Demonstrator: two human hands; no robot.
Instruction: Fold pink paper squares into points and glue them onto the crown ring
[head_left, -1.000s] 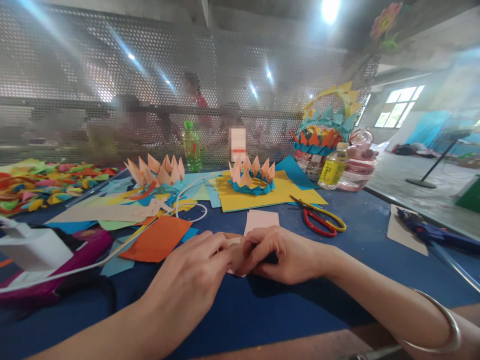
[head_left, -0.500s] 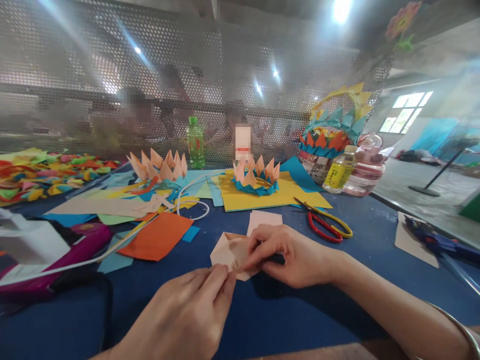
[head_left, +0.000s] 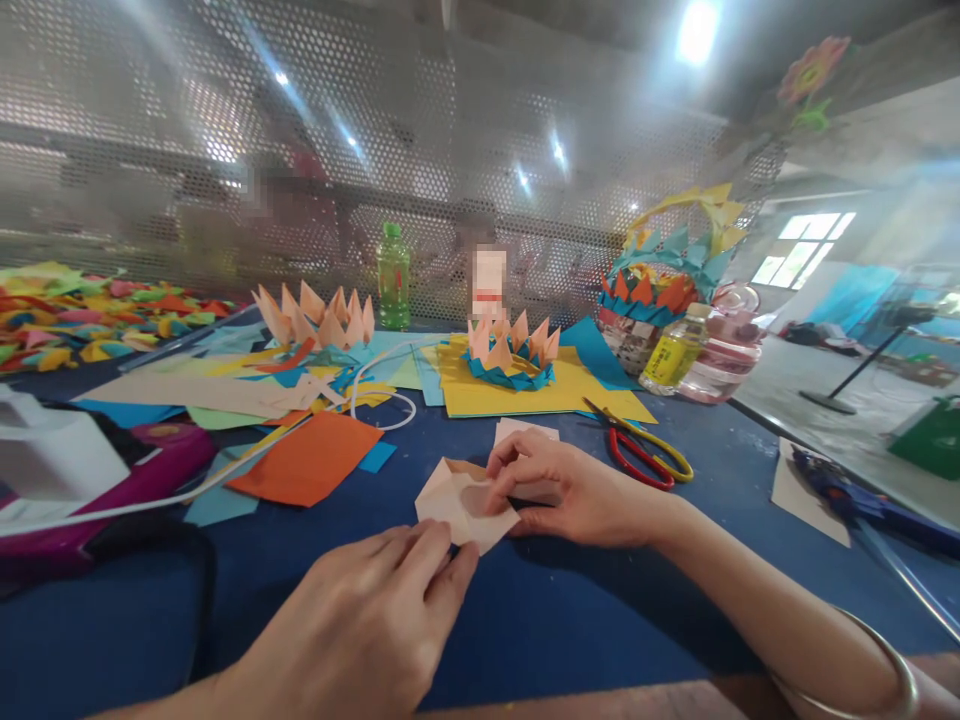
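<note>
Toward the near edge of our table (head_left: 615,630), left hand (head_left: 375,610) and right hand (head_left: 566,490) pinch folded paper (head_left: 439,495). We should crease it evenly.

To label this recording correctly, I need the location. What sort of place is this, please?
Probably a workshop or classroom for paper craft: scissors, a heap of coloured paper pieces and a pointed paper crown are in view.

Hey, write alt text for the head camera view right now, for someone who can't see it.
A person's left hand and right hand hold a folded pale-pink sheet on a blue table. Beyond it, a spiky paper ring sits on yellow sheets, with red-and-yellow scissors to the right and orange paper to the left.
</note>
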